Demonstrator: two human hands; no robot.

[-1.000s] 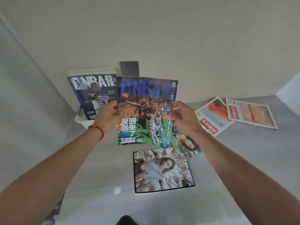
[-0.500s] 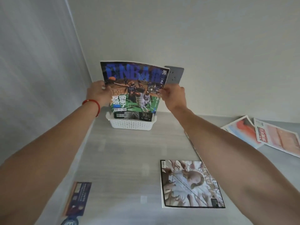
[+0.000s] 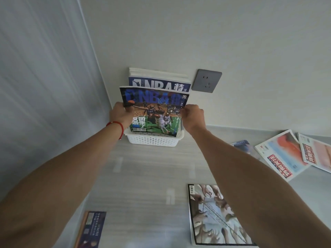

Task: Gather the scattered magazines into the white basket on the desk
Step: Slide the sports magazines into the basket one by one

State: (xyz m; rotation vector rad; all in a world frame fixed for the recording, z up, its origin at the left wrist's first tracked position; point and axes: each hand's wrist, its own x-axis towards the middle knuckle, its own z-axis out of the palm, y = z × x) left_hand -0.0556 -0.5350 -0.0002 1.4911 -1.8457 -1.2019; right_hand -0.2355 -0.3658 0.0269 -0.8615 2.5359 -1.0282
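In the white basket [image 3: 154, 140], two magazines [image 3: 157, 111] stand.

A basket [image 3: 152, 140] sits on the desk [image 3: 143, 176] against the back wall, near the left corner. Two magazines stand upright in it, one [image 3: 154, 111] in front of the other [image 3: 159, 83]. A wall socket [image 3: 207, 80] is just right of them. More magazines [image 3: 281, 154] lie on the desk to the right.
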